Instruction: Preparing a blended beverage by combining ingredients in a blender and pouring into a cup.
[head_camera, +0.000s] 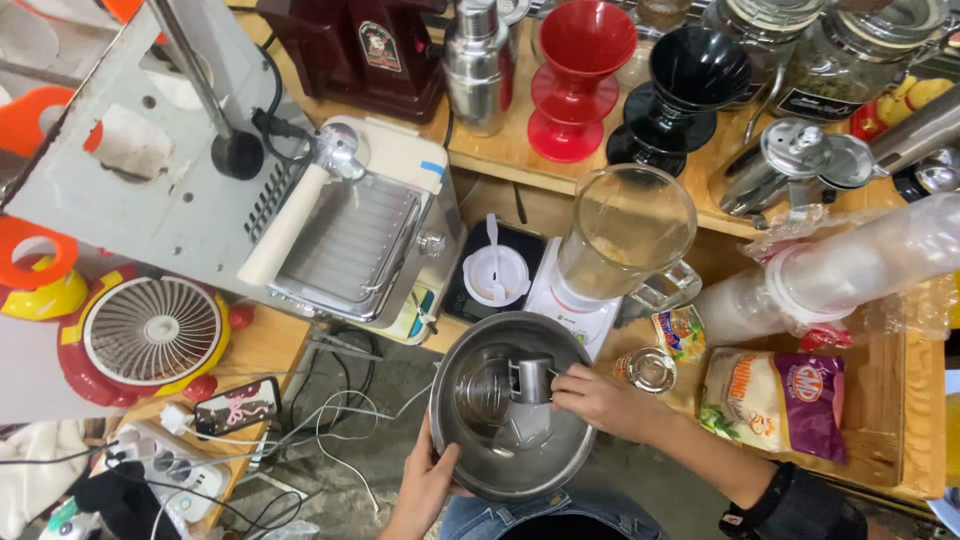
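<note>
Nearest the camera, the person's left hand (428, 487) has its grip closed on the near-left rim of a steel bowl (470, 450), thumb lying inside the wall, holding the bowl over the floor. The right hand (598, 398) reaches in from the right, its fingers pinched shut on the handle of a small steel cup (533, 380), which hangs tilted above the middle of the bowl. Just right of that hand a small glass jar (648, 369) stands on the worktop (900, 400), with a white and purple bag (775, 400) further right. Left of the bowl, cables trail over the floor beside a phone (237, 405) and a round fan (150, 332). Beyond the bowl a glass blender jug (625, 232) sits on its white base, a black scale (493, 270) carrying a white dish to its left. Farther still, on the shelf, stand a red funnel (582, 75), a black funnel (690, 90) and a steel shaker (477, 65).
</note>
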